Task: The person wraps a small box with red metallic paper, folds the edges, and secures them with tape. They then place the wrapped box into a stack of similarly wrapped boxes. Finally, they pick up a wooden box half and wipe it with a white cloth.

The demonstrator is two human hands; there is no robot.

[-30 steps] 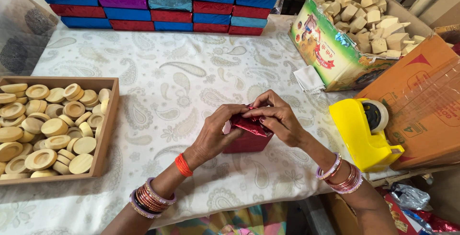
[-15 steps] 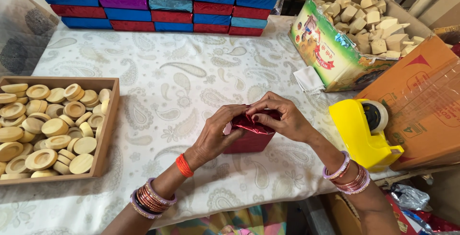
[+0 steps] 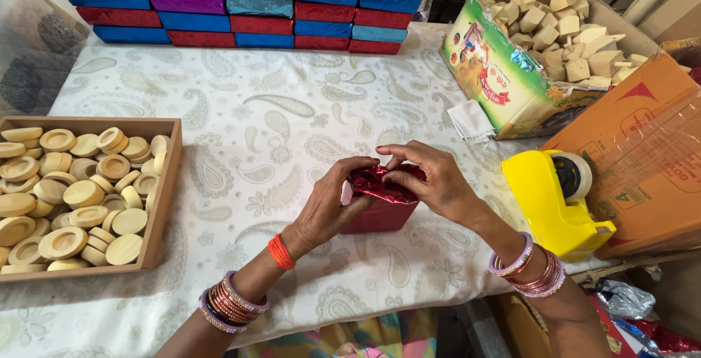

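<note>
On the white paisley-printed tablecloth [image 3: 241, 131], between the wooden tray of round wooden discs [image 3: 162, 183] and the yellow plastic tape dispenser [image 3: 558, 201], the left hand [image 3: 328, 204] and right hand [image 3: 434, 183] pinch crinkled foil atop a small red foil-wrapped box [image 3: 380, 208].

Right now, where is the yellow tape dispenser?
The yellow tape dispenser stands near the table's right edge, just right of the right hand, against the orange carton.
</note>
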